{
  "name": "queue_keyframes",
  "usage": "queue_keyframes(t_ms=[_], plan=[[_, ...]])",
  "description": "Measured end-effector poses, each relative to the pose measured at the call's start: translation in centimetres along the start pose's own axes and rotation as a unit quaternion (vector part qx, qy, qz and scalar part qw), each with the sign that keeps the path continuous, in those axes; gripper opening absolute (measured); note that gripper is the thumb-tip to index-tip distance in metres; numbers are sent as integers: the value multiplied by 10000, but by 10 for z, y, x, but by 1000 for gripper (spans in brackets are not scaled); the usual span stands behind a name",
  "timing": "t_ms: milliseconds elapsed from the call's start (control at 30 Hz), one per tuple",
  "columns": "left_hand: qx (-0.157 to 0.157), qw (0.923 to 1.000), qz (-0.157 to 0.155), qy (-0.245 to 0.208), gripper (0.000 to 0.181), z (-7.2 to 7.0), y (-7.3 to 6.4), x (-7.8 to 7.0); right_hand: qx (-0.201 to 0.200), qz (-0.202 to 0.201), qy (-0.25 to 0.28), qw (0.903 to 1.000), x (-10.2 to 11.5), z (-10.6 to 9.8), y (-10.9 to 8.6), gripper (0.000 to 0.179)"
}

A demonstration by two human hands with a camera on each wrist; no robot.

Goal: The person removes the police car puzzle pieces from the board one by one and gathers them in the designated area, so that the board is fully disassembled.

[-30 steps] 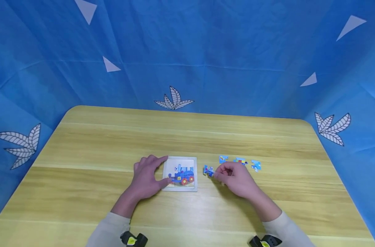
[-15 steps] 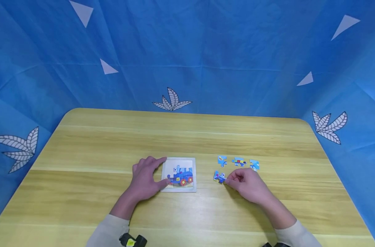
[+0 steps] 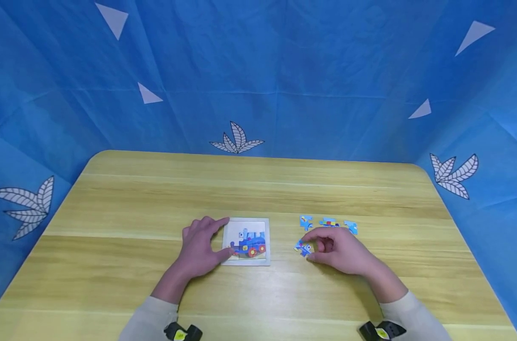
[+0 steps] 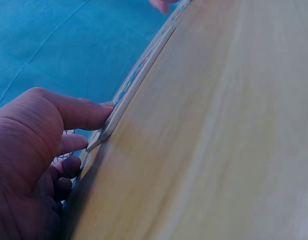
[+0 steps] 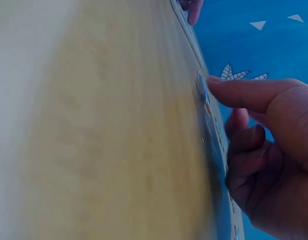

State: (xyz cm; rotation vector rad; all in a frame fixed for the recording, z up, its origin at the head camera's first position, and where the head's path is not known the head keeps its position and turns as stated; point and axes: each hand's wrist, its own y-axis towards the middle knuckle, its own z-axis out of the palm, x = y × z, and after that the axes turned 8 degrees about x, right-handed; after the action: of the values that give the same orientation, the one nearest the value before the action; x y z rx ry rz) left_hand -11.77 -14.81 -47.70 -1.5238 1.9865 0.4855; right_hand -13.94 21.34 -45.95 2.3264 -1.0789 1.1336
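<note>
Your right grip (image 3: 337, 249), thumb and forefinger curled, pinches a puzzle piece (image 3: 303, 248) between their tips; three loose pieces (image 3: 306, 221) lie on the worktop (image 3: 258, 189) just beyond it. Your left grip (image 3: 201, 247), thumb and forefinger spread wide, touches the left side of the puzzle tray (image 3: 267, 240), which lies between your grips, bearing a partly assembled train picture (image 3: 251, 242).

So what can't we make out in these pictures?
Head view: parts of the held puzzle piece, covered by the right hand.
Head view: part of the tray rim, under the left hand.
Left wrist view: the train picture, seen too edge-on.
Head view: both sleeves, cut by the bottom edge.
</note>
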Motion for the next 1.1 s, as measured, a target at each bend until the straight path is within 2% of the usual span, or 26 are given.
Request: queue_keyframes(t_ms=[100,167,333,600,900,1100], plan=[[10,10000,7,-34,76,1,0,0,354,-39,-152,9993,-2,-3,5,34],[1,10000,19,-54,76,1,0,0,426,14,-260,9988,-3,-5,7,36],[-30,10000,25,-28,76,1,1,1,182,223,-428,9987,-3,-5,7,35],[-34,10000,13,-5,75,1,0,1,-173,778,-598,9950,-5,2,4,37],[-75,9999,89,25,71,3,0,3,-273,807,-291,9959,-8,3,1,37],[-130,9996,126,204,70,5,0,5,-251,813,-117,9963,-10,3,0,31]])
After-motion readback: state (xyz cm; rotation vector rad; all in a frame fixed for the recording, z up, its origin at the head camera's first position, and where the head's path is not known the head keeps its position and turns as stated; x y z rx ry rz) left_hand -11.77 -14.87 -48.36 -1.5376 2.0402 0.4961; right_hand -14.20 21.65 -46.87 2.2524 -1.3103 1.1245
